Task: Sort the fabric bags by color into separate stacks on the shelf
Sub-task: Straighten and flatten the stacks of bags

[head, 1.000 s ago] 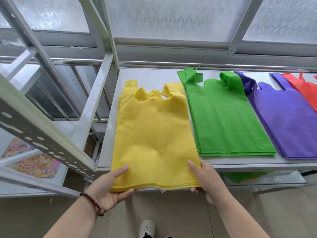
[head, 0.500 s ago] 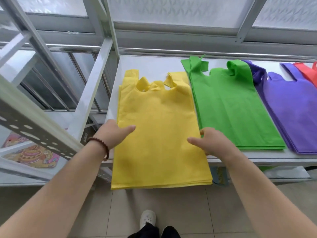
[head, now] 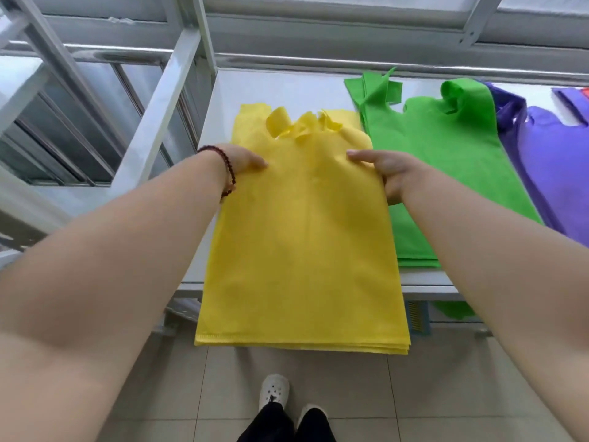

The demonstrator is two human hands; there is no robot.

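A stack of yellow fabric bags lies on the white shelf, its bottom end hanging out past the shelf's front edge. My left hand pinches the stack's left edge just below the handles, thumb on top. My right hand pinches the right edge at the same height. The yellow handles are crumpled up between my hands. Beside it on the right lie a green stack and then a purple stack. A sliver of red shows at the frame's right edge.
A slanted white shelf post and frame bars stand to the left of the yellow stack. A piece of green fabric hangs below the shelf. Tiled floor and my shoe are beneath. Frosted window behind the shelf.
My hands went from the stack's bottom edge up along its sides to just under the handles. The yellow stack now hangs farther off the shelf front, and its handles have bunched up.
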